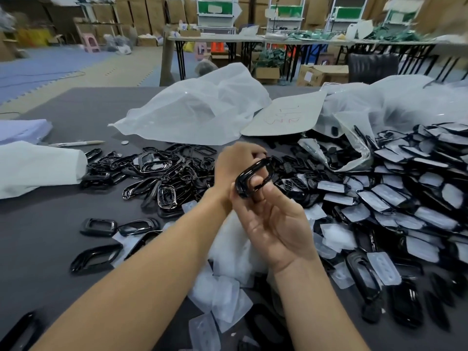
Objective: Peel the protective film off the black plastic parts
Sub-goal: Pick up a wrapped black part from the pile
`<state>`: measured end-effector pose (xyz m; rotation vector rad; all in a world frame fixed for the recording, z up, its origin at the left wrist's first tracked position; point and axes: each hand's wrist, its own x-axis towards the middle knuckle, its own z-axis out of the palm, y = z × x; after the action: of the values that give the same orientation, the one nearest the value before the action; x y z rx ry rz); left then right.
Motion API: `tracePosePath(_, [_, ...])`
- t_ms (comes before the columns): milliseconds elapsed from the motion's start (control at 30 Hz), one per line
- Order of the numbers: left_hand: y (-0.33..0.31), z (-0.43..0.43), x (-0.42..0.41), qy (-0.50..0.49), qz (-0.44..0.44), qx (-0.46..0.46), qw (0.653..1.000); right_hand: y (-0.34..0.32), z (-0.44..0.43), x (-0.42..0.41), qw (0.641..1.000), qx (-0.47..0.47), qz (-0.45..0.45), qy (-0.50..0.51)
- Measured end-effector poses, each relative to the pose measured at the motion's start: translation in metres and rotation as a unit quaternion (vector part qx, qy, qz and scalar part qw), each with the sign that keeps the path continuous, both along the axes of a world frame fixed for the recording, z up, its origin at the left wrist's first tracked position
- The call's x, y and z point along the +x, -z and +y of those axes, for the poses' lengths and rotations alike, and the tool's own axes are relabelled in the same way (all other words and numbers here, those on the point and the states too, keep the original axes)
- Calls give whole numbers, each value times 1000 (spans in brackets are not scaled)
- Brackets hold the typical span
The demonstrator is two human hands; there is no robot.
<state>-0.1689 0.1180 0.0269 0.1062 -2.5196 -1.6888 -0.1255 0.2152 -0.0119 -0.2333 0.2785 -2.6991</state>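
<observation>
**Head view: a frame held up, its film apparently off**

The right hand (276, 224) has its grip curled round a black frame (254, 178), held above the tabletop (50, 224). The left hand (234, 163) curls at the frame's far end; whether it pinches film or plastic I cannot tell. No film shows on the frame, so it likely goes next to the bare frames (152, 171) left of it. Covered parts (405, 198) heap to its right, loose film (228, 295) lies nearer the person, and bags (197, 112) lie beyond.
</observation>
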Motion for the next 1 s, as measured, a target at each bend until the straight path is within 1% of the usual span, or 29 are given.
tracePosePath(33, [-1, -8, -9, -69, 52, 31, 996, -1, 1, 1, 1000, 6, 2, -1])
tracePosePath(67, [-6, -17, -13, -111, 68, 28, 991, -1, 1, 1, 1000, 9, 7, -7])
tracePosePath(133, [-8, -45, 1, -146, 99, 127, 976, -1, 0, 1, 999, 24, 25, -28])
tracePosePath(167, [-9, -59, 16, -137, 97, 173, 970, -2, -1, 2, 998, 38, 34, -41])
tracePosePath(300, [-6, -94, 72, -72, 69, 250, 963, -3, -5, 2, 990, 110, 48, -75])
tracePosePath(400, [4, -101, 97, -50, 31, 313, 948, -4, -14, 5, 973, 206, 66, -76])
tracePosePath(533, [27, -96, 109, -81, 24, 331, 940, -2, -29, 14, 938, 315, 122, -75])
tracePosePath(633, [41, -98, 112, -125, 26, 323, 938, -3, -35, 17, 916, 376, 128, -65])
tracePosePath(733, [44, -99, 115, -142, 50, 330, 932, -4, -39, 19, 910, 396, 109, -61])
tracePosePath(900, [43, -100, 115, -193, 108, 272, 936, -5, -44, 24, 902, 421, 97, -18])
tracePosePath(1000, [44, -101, 116, -207, 133, 237, 940, -4, -46, 27, 898, 425, 113, 8])
